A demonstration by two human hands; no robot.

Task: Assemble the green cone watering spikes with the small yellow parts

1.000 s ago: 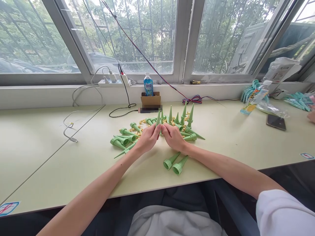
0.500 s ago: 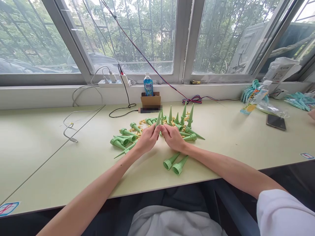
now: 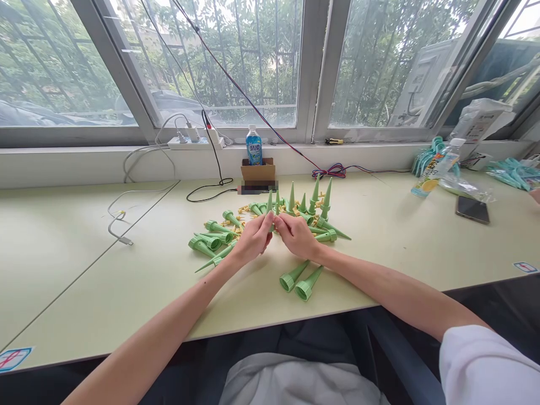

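My left hand (image 3: pixel 252 241) and my right hand (image 3: pixel 297 236) meet at the middle of the table, both with fingers pinched on one green cone spike (image 3: pixel 270 203) that points up between them. Behind them several green spikes (image 3: pixel 315 198) stand upright, and several more lie on their sides at the left (image 3: pixel 207 241). Small yellow parts (image 3: pixel 243 209) are scattered among them. Two green spikes (image 3: pixel 300 279) lie side by side in front of my right wrist.
A small cardboard box (image 3: pixel 258 172) with a drink bottle (image 3: pixel 253 145) behind it stands at the back. Cables (image 3: pixel 126 197) and a power strip (image 3: pixel 190 138) lie at the left. A phone (image 3: pixel 472 209), a bottle (image 3: pixel 434 169) and teal packets (image 3: pixel 510 171) are at the right, beside another person's hand (image 3: pixel 535 194).
My hands stayed together on the spike, shifting only slightly. Everything else on the table is as before.
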